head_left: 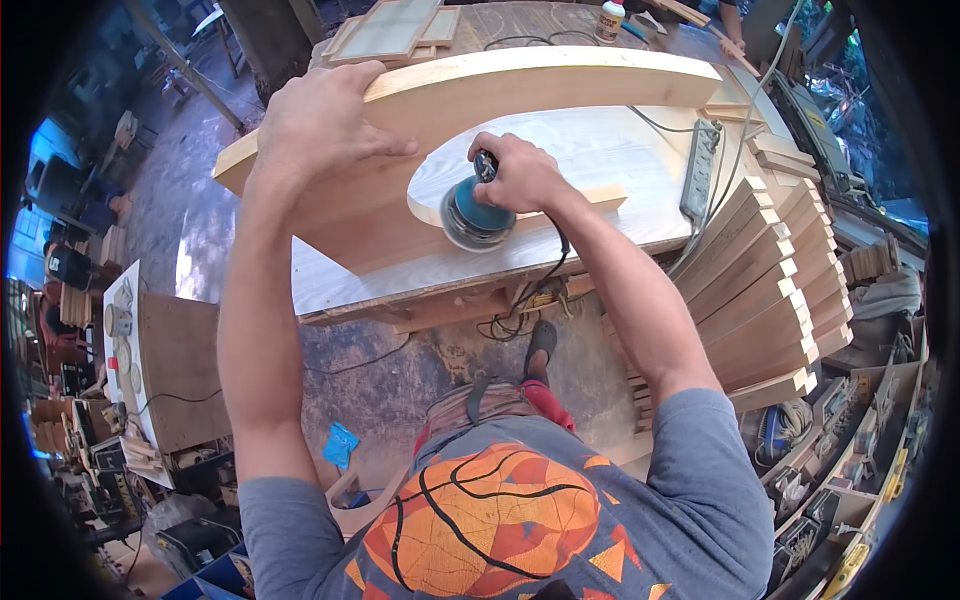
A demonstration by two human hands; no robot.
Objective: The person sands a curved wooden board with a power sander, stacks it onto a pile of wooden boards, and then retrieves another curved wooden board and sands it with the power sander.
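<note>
A pale wooden panel with a curved cut-out stands on edge across the bench. My left hand grips its upper left part, fingers over the top edge and thumb on the near face. In my right hand is a random orbital sander with a blue-green body, held by its dark top. The sander's round pad is at the lower part of the curved opening; whether it presses on the wood I cannot tell. A dark cord runs down from the sander past the bench edge.
A white-topped bench carries the panel. To the right are a power strip and stacked wooden slats. A glue bottle and framed panels lie at the back. Another person's hand shows at upper right.
</note>
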